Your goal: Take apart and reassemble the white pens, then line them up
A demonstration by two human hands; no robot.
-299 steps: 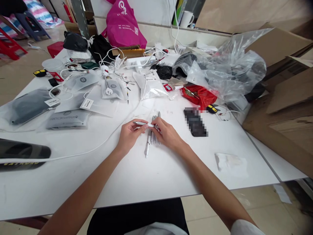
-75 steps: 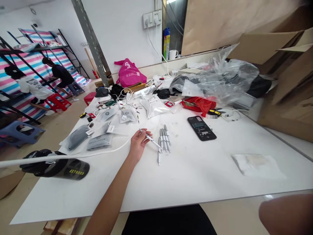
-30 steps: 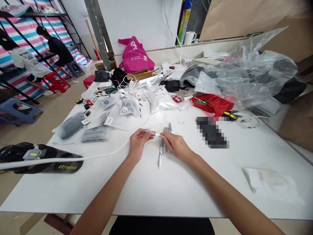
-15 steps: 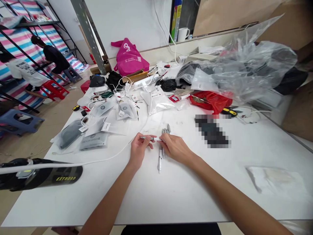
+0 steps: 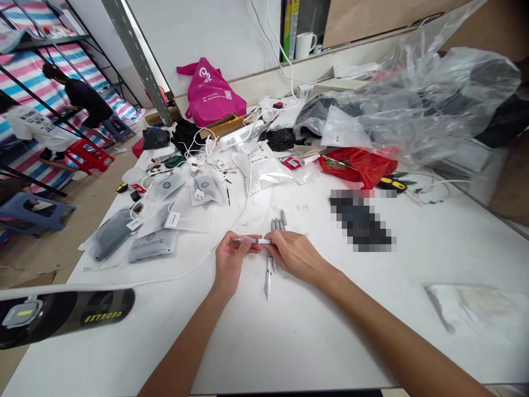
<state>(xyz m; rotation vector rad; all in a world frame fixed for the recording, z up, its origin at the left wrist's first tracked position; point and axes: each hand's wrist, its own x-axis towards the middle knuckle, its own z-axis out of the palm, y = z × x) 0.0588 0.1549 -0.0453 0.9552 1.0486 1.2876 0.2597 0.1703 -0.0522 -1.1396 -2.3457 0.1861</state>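
Observation:
My left hand (image 5: 230,260) and my right hand (image 5: 296,255) meet over the middle of the white table (image 5: 314,331). Between them they pinch a slim silver pen (image 5: 253,240), held level, the left fingers on its left half and the right fingertips on its right end. Under my right hand lies a small row of several more silver pens (image 5: 279,225), their tips pointing away from me. One further pen (image 5: 268,278) lies alone just in front of the hands.
A dark phone (image 5: 360,221) lies right of the pens. Packaged items in grey bags (image 5: 151,245) and white cables (image 5: 198,165) crowd the far left. A red bag (image 5: 363,163), clear plastic sheeting (image 5: 417,105) and a pink bag (image 5: 209,94) stand behind. Two people sit far left.
My right hand came back into view and joined the left on the pen. The view has since tilted down a little; the hands hold the pen in the same way.

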